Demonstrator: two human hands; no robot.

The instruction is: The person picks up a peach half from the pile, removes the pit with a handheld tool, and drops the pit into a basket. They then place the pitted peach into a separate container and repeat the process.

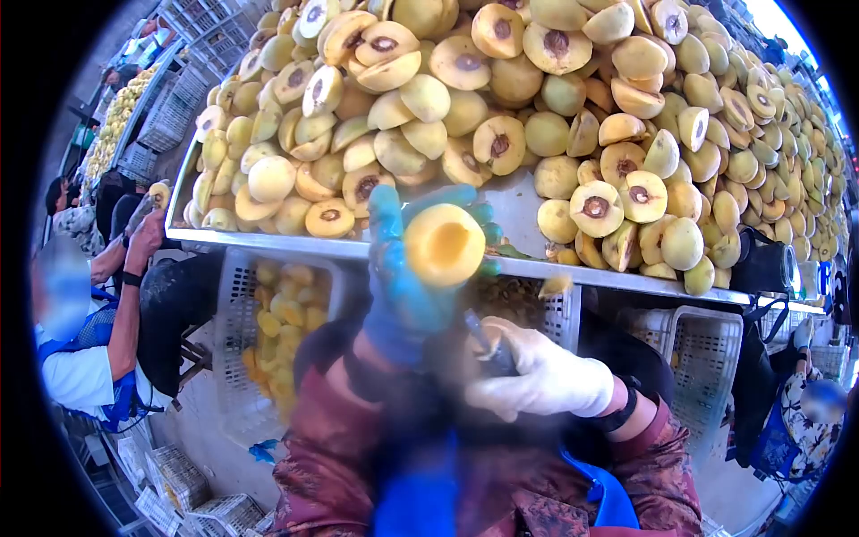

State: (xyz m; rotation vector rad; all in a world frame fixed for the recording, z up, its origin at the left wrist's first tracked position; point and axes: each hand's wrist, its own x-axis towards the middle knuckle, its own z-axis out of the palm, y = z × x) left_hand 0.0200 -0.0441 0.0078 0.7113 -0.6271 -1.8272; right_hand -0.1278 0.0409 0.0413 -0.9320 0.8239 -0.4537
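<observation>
Gripping a pitted yellow stone-fruit half (456,263), the left hand (399,291) apparently leaves its hollow side exposed; nearby, the right hand (550,376) clasps a dark-handled tool (497,360), presumably for control.

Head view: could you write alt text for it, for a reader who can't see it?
A blue-gloved left hand holds up a hollowed fruit half, while the white-gloved right hand grips a tool. Beyond them, cut fruit is heaped on a table; a crate of yellow pieces stands at lower left.
</observation>
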